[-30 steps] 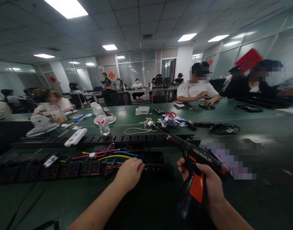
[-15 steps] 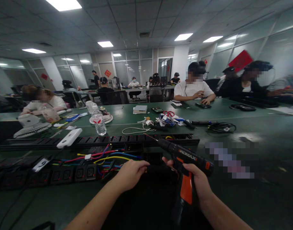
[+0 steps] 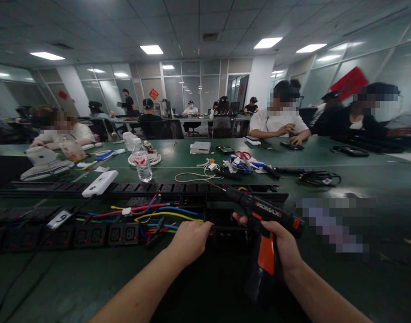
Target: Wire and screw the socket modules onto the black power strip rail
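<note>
My right hand (image 3: 282, 242) is wrapped round the handle of a black and orange power drill (image 3: 266, 213), whose long bit points up and to the left. At the near edge of a black socket strip, my left hand (image 3: 193, 237) has its fingers pressed together at a black housing (image 3: 228, 234); what they grip is too hidden to tell. Red, blue and yellow wires (image 3: 168, 216) run left of that housing. The black socket modules (image 3: 91, 235) lie along the strip, and a second socket strip (image 3: 161, 187) lies behind it.
A white power strip (image 3: 100, 183) rests across the rear strip near a water bottle (image 3: 143, 166). Red-handled scissors (image 3: 242, 155), a white cord (image 3: 188, 177) and a coiled black cable (image 3: 319, 178) lie farther back. People sit across the green table (image 3: 178, 150).
The view has shifted slightly, with most background things now a little higher and farther right. The drill stays in my right hand, and my left hand is still closed at the black housing.
</note>
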